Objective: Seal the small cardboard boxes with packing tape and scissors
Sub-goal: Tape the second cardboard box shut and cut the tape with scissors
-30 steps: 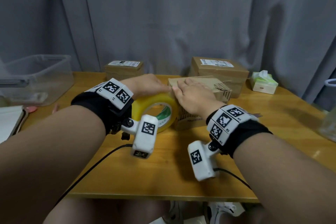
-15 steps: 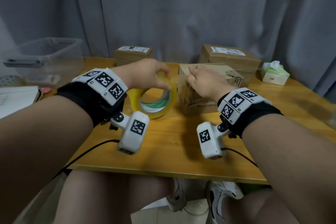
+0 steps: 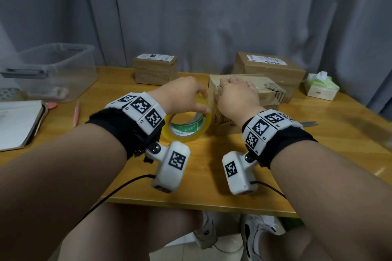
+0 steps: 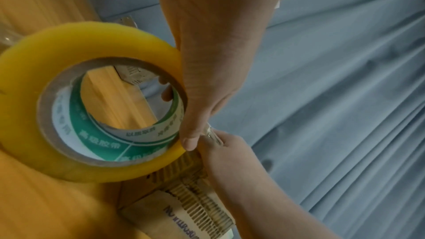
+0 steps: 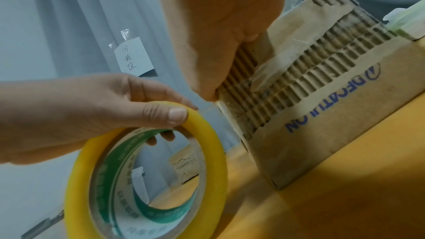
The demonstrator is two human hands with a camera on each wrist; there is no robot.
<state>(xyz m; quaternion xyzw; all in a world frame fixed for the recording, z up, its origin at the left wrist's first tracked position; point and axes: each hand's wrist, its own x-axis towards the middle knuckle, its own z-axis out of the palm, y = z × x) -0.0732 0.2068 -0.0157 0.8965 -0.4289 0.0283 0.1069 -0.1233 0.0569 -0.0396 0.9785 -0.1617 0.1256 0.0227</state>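
Far left on the wooden surface sits a clear plastic bin, an open notebook in front of it and a pink pen alongside. Moving in, a small labelled cardboard box waits at the back edge. Now the left hand: its fingers hook through the core and the thumb clamps the rim, so it grasps the yellow packing tape roll, held on edge right beside the centre box. A short strip of clear tape bridges from roll to carton. The right hand lies over the top near corner of the Decathlon cardboard box, thumb pressing the tape end down onto the torn corrugated side; whether its other fingers are curled I can't tell. Behind stands a larger labelled box, and far right a tissue pack.
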